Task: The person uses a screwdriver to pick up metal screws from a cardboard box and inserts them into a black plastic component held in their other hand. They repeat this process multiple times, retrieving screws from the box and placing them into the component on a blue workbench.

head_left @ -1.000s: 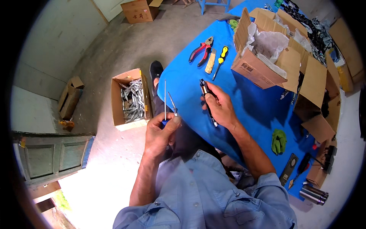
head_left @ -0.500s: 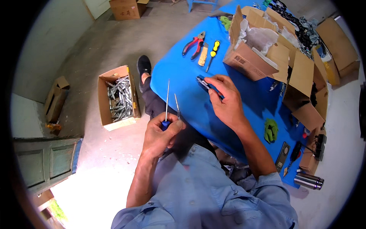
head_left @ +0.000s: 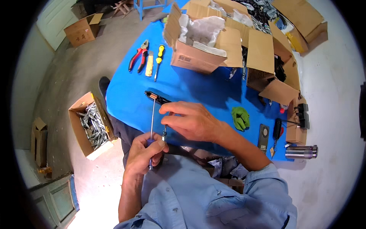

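My left hand [head_left: 146, 154] is closed round a blue-handled screwdriver [head_left: 152, 122] with a long thin shaft pointing up and away. The same fingers pinch a small slim metal piece [head_left: 164, 134], its upper end close to my right thumb. My right hand [head_left: 194, 121] has its fingers bent together over the near edge of the table. A slim black piece [head_left: 159, 99] with a copper-coloured part at its far end reaches out from behind the right fingers. In this view the screwdriver's tip meets that end; whether they touch I cannot tell.
On the blue-covered table [head_left: 126, 99] lie red-handled pliers [head_left: 138, 57], a yellow screwdriver [head_left: 159, 59], a green cloth [head_left: 240, 118] and a steel flask [head_left: 301, 152]. Open cardboard boxes [head_left: 198, 63] stand behind. A carton of metal parts [head_left: 91, 154] sits on the floor at left.
My right hand has come in toward the left one, bringing the black piece to the screwdriver's tip. The view has shifted right, so the table sits further left.
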{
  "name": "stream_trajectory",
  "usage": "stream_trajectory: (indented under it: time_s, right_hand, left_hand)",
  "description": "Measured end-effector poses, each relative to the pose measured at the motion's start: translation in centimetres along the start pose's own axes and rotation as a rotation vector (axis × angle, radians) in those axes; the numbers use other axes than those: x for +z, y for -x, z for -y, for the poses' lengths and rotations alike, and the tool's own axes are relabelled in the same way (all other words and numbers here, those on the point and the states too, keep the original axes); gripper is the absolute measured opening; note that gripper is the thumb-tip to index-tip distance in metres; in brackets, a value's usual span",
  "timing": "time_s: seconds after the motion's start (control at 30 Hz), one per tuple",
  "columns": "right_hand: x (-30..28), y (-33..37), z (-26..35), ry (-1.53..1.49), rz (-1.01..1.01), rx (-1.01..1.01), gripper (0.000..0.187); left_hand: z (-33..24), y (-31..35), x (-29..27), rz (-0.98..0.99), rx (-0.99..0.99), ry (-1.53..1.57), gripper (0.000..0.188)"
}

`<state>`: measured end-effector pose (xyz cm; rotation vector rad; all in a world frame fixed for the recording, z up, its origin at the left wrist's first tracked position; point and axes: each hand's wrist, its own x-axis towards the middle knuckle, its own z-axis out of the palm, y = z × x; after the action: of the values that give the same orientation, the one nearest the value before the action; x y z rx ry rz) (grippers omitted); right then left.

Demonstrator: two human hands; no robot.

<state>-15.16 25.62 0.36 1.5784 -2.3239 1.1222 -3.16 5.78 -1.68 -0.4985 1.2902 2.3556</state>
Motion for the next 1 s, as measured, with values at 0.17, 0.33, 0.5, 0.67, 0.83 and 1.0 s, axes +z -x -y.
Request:
stream_trajectory:
  time_s: [0.17, 0.33, 0.5, 0.67, 0.83, 1.0]
  right_hand:
    - [-1.6, 1.8, -1.1, 0.130, 0.019, -0.001, 0.016]
    - [-8.1, 1.5, -1.3, 0.212, -0.170, 0.142, 0.013]
    - [-17.1, -0.6, -4.3, 0.382, -0.383, 0.449, 0.011]
    - [-27.0, -2.6, -13.1, 0.783, -0.351, 0.493, 0.020]
    - [-30.5, -6.6, -23.4, 0.915, -0.202, 0.686, 0.022]
    - [-30.2, -10.0, -30.5, 1.043, -0.091, 0.769, 0.020]
  left_hand:
    - [-0.5, -0.6, 0.3, -0.030, 0.055, -0.057, 0.026]
    - [-2.2, -2.3, -2.4, -0.217, 0.274, -0.099, 0.036]
    - [-4.2, -4.5, -5.5, -0.436, 0.335, -0.214, 0.032]
    - [-4.6, -7.8, -6.8, -0.534, 0.315, -0.327, 0.030]
    - [-4.8, -8.4, -7.8, -0.620, 0.257, -0.415, 0.029]
    - [-4.3, -8.7, -7.1, -0.716, 0.265, -0.472, 0.024]
